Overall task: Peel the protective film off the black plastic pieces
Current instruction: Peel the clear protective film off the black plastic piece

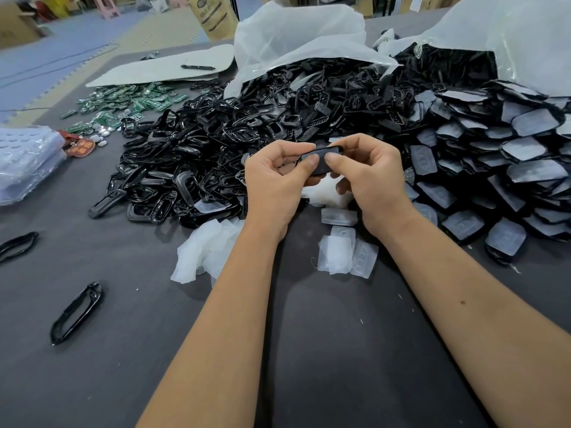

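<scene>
Both hands hold one black plastic piece [322, 161] above the middle of the dark table [324, 335]. My left hand [275, 177] grips its left end, thumb on the face. My right hand [367, 177] pinches its right end, thumb pressed on the greyish film that covers the face. A heap of film-covered black pieces [482, 168] lies to the right. Several peeled clear films [346, 251] lie under my hands, beside crumpled white film [204, 248].
A big pile of black frames [197, 162] fills the left-centre. Two loose black frames [77, 313] lie at the near left. Green circuit boards [123, 103] sit far left, plastic bags [296, 35] behind, a bubble-wrap stack [27, 162] at the left edge.
</scene>
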Available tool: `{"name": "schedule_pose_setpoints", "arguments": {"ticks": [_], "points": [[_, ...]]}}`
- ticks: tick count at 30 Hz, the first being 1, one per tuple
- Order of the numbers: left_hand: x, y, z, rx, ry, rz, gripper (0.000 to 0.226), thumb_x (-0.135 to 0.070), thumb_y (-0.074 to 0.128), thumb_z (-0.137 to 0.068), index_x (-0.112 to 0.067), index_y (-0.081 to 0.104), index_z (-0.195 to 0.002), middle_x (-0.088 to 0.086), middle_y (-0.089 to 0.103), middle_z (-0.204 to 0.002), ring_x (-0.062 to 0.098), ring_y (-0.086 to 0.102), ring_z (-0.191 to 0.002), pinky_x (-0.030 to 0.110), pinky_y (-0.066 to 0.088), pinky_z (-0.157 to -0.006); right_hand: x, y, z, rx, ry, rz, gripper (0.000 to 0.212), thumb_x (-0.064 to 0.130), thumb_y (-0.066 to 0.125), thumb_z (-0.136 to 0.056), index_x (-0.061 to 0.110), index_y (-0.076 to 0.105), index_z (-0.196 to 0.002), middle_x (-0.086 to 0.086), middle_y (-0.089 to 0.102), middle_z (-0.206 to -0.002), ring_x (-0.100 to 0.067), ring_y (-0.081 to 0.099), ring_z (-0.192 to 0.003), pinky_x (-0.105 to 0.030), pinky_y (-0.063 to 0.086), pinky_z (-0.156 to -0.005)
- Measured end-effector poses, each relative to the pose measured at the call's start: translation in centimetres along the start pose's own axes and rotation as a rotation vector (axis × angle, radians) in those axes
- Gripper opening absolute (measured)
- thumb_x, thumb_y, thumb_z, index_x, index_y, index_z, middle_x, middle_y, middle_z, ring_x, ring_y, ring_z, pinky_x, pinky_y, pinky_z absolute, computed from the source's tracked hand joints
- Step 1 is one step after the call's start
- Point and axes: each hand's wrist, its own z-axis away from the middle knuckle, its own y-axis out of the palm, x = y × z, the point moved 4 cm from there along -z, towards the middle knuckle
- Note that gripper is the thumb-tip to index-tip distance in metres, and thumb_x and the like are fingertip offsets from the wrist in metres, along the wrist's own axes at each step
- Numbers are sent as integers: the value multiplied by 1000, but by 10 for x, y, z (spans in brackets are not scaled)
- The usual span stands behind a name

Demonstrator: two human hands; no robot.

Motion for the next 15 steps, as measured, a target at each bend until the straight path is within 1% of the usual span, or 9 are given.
{"name": "schedule_pose_setpoints", "arguments": {"ticks": [6, 10, 12, 15], "points": [[-2, 3, 1, 5, -25, 28, 14, 12, 71, -89, -1, 73, -94, 10, 77, -83, 23, 77, -75, 24, 58, -62, -2, -2, -1, -60, 47, -75, 2, 4, 73, -86, 6, 74, -86, -5, 68, -72, -14, 58, -57, -27, 44, -46], [-3, 2, 1, -4, -50, 33, 17, 12, 67, -90, -2, 75, -95, 13, 76, -85, 25, 75, -76, 25, 58, -62, -3, -2, -1, -86, 66, -111, 4, -1, 72, -90, 1, 73, -86, -6, 65, -69, -13, 53, -50, -26, 44, -44], [-2, 2, 1, -19, -69, 38, 17, 13, 65, -91, 0, 75, -96, 15, 76, -85, 25, 75, -76, 25, 58, -62, -2, -2, -1, -81, 44, -101, 7, -2, 72, -90, 2, 72, -84, -3, 63, -65, -14, 51, -48, -26, 45, -44], [-1, 1, 1, -44, -95, 33, 18, 13, 64, -91, 0, 75, -95, 15, 76, -83, 24, 75, -75, 25, 58, -62, 0, -2, 0, -56, 7, -68, 15, -1, 71, -89, 9, 72, -78, 0, 63, -62, -14, 52, -47, -27, 46, -46]]}}
